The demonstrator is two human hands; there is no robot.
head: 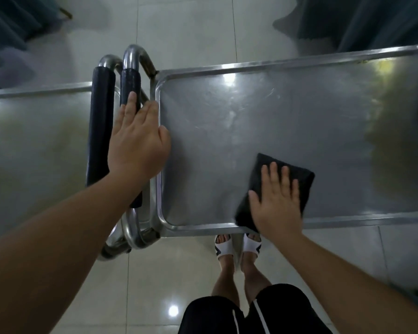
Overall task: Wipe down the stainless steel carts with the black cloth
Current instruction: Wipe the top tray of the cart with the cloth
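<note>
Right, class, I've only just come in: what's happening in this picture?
A person is cleaning two stainless steel carts parked end to end. The right hand presses flat on a folded black cloth near the front edge of the right cart's top. The left hand rests open on that cart's left rim, fingertips reaching its black-padded handle. The left cart is untouched at this moment. The person stands in sandals on a tiled floor.

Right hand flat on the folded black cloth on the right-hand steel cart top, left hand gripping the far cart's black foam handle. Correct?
Not quite. In the head view the left hand lies open and flat, resting on the right-hand stainless steel cart at its left rim, fingertips only reaching the black foam handle. The right hand does press the folded black cloth.
</note>
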